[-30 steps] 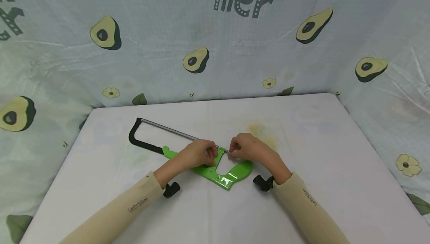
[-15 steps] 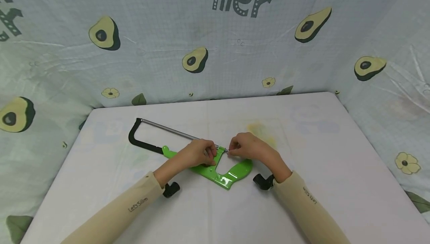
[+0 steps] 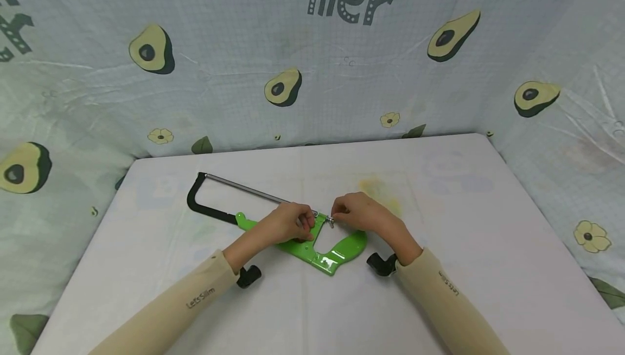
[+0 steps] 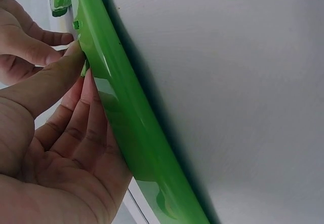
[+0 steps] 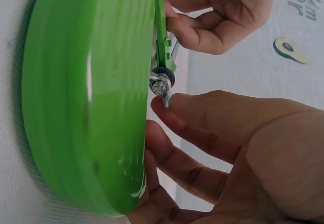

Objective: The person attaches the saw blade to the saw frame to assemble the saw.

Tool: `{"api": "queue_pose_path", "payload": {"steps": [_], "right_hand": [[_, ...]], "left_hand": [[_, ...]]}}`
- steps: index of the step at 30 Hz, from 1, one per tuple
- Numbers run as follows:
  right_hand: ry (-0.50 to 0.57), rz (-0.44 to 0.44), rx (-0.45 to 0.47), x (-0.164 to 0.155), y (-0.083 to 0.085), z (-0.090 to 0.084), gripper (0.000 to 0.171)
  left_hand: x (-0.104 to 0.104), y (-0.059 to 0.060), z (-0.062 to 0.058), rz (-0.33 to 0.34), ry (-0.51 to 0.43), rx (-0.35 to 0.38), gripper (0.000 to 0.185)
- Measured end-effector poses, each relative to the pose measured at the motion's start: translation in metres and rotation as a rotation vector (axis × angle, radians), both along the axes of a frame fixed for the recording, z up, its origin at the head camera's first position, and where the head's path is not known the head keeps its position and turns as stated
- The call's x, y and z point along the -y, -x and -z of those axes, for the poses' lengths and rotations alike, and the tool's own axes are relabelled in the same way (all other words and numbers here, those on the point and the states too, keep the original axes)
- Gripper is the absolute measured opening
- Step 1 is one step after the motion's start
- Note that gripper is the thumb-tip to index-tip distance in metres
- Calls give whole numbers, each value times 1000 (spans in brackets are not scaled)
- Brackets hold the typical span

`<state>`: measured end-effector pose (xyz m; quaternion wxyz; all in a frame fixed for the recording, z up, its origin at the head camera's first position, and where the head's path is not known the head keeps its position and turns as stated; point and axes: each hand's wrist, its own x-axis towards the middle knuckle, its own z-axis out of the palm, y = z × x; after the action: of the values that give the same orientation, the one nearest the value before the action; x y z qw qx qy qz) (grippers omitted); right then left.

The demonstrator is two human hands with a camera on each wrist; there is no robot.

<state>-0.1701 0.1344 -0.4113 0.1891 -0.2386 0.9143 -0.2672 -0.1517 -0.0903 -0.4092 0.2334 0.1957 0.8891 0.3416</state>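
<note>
A hacksaw with a green handle (image 3: pixel 352 247), a black front frame (image 3: pixel 196 198) and a grey blade (image 3: pixel 246 188) lies on the white table. My left hand (image 3: pixel 288 223) grips the green frame by its upright, thumb on one side and fingers on the other, also seen in the left wrist view. At the blade's handle end sits a silver wing nut (image 5: pixel 159 86) on a bolt, above a dark washer (image 5: pixel 165 76). My right hand (image 3: pixel 358 212) has its thumb and index fingertip at one wing of it. The other right fingers curl loosely beside the handle.
The white table (image 3: pixel 464 208) stretches around the saw on all sides. An avocado-print cloth (image 3: pixel 219 111) hangs behind it and at the sides. A black wrist camera mount (image 3: pixel 250 276) sits under the left wrist, another mount (image 3: pixel 382 264) under the right.
The right fingertips have shifted slightly upward around the wing nut, and more of it shows, one wing now pointing down. The left hand and the hacksaw stay where they were.
</note>
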Motion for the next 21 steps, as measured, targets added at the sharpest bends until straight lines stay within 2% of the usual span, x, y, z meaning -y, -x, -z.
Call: {"api": "queue_pose_path", "payload": {"steps": [13, 21], "right_hand": [[29, 15, -19, 1, -3, -2, 9], [8, 13, 10, 1, -2, -2, 5]], "left_hand": [[1, 0, 0, 17, -19, -1, 20], [2, -1, 0, 30, -28, -1, 20]]}}
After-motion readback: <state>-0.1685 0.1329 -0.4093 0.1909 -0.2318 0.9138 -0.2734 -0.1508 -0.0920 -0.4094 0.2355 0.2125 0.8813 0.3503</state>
